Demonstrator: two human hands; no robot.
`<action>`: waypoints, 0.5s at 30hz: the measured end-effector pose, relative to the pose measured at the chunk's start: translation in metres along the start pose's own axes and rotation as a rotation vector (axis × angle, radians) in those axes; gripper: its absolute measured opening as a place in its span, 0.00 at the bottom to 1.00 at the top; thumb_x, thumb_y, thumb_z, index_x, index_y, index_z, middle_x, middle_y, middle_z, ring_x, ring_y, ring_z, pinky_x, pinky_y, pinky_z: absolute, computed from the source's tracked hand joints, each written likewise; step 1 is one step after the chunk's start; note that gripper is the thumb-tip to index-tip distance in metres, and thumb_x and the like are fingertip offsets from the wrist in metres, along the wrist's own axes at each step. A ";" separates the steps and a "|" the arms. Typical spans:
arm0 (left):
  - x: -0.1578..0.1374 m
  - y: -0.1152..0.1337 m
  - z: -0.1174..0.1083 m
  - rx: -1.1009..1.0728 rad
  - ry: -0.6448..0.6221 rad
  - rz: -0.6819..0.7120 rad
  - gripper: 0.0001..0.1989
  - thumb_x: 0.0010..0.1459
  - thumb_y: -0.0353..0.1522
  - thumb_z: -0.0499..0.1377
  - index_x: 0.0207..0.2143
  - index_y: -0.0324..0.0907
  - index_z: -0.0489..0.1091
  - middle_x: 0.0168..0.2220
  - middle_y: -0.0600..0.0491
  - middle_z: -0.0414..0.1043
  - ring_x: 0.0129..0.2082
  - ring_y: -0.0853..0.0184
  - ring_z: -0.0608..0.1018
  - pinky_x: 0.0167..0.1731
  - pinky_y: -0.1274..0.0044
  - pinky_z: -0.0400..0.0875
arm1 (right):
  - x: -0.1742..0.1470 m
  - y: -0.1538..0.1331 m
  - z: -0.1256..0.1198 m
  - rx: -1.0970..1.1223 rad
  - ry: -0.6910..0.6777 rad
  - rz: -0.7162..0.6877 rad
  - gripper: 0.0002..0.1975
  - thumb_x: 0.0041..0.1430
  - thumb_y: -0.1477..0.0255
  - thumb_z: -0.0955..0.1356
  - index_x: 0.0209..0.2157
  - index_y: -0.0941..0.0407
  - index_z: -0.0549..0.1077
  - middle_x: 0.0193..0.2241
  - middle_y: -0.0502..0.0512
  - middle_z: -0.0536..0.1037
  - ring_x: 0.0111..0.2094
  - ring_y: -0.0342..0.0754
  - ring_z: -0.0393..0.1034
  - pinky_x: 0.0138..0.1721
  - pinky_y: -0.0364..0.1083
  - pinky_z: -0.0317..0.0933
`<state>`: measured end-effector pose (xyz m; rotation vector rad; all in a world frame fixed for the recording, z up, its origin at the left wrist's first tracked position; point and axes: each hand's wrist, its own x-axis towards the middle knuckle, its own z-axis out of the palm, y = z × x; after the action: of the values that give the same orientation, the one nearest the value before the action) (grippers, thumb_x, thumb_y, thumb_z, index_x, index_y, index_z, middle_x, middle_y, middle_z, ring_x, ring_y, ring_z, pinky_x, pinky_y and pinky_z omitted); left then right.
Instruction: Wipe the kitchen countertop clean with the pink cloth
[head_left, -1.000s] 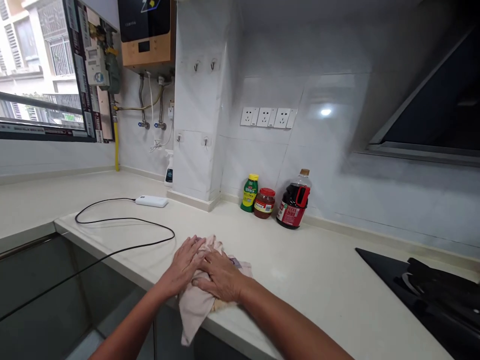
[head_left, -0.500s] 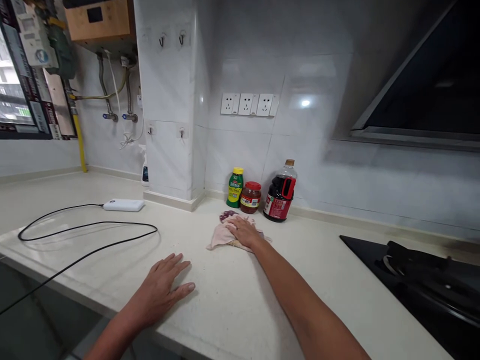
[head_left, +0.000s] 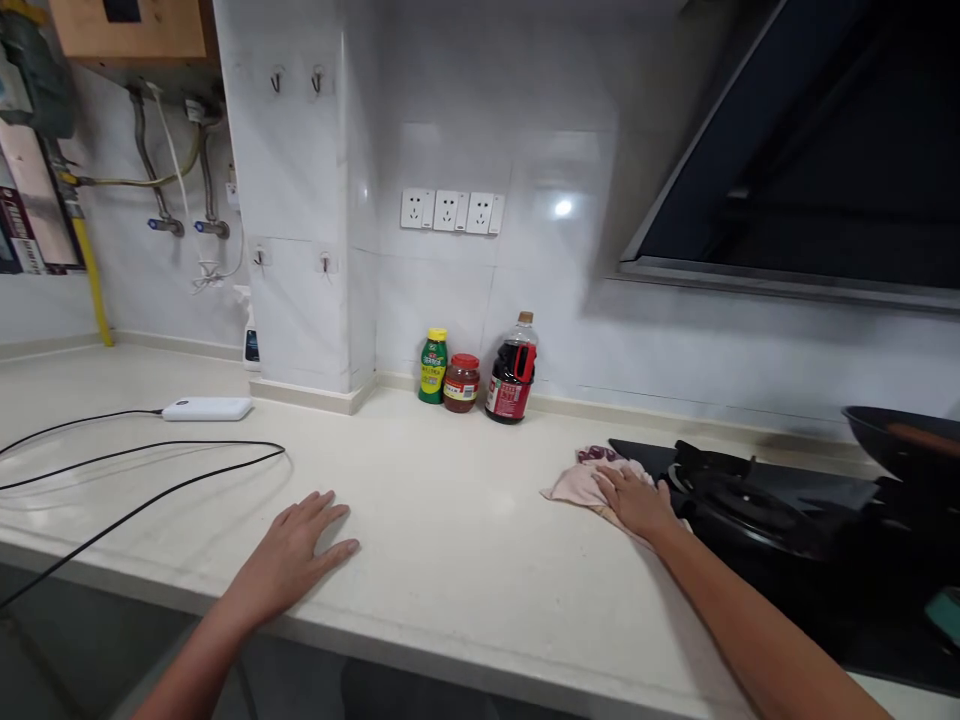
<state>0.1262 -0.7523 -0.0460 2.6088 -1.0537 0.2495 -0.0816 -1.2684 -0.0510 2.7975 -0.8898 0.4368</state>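
A pale pink cloth with a dark purple patterned corner lies bunched on the white countertop, against the left edge of the black gas stove. My right hand holds this cloth down from above, its fingers bent over the fabric; part of the cloth is hidden under the palm. To the left, my left hand is open, fingers spread and palm down at the counter near its front edge. Nothing is in it.
Along the wall stand a green bottle, a red-lidded jar and a large dark sauce bottle. A white power bank with a black cable lies left. The gas stove carries a wok under the range hood.
My right hand has slid the cloth rightwards, from in front of the jar to the stove's edge. The view has turned right. My left hand stays spread at the counter.
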 end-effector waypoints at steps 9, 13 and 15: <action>0.005 -0.002 0.009 0.026 0.003 0.028 0.33 0.62 0.55 0.52 0.61 0.47 0.70 0.69 0.45 0.61 0.69 0.49 0.60 0.65 0.58 0.59 | -0.105 -0.047 -0.016 0.219 -0.152 -0.070 0.37 0.65 0.44 0.56 0.69 0.47 0.59 0.70 0.63 0.55 0.70 0.66 0.46 0.65 0.70 0.46; 0.006 -0.002 0.009 0.026 0.013 0.039 0.32 0.62 0.54 0.52 0.60 0.46 0.71 0.68 0.45 0.62 0.69 0.49 0.61 0.65 0.58 0.60 | -0.124 -0.122 -0.055 0.468 -0.377 -0.269 0.47 0.54 0.39 0.67 0.70 0.42 0.52 0.74 0.56 0.39 0.72 0.69 0.26 0.68 0.70 0.32; 0.007 -0.003 0.008 0.024 0.014 0.034 0.32 0.62 0.54 0.52 0.60 0.47 0.71 0.67 0.45 0.63 0.69 0.50 0.61 0.65 0.59 0.60 | -0.118 -0.160 -0.070 0.548 -0.437 -0.418 0.47 0.53 0.41 0.69 0.70 0.41 0.54 0.74 0.56 0.39 0.72 0.69 0.27 0.68 0.70 0.30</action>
<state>0.1335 -0.7578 -0.0526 2.6084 -1.0975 0.2897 -0.0949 -1.0589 -0.0360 3.5454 -0.2275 -0.0110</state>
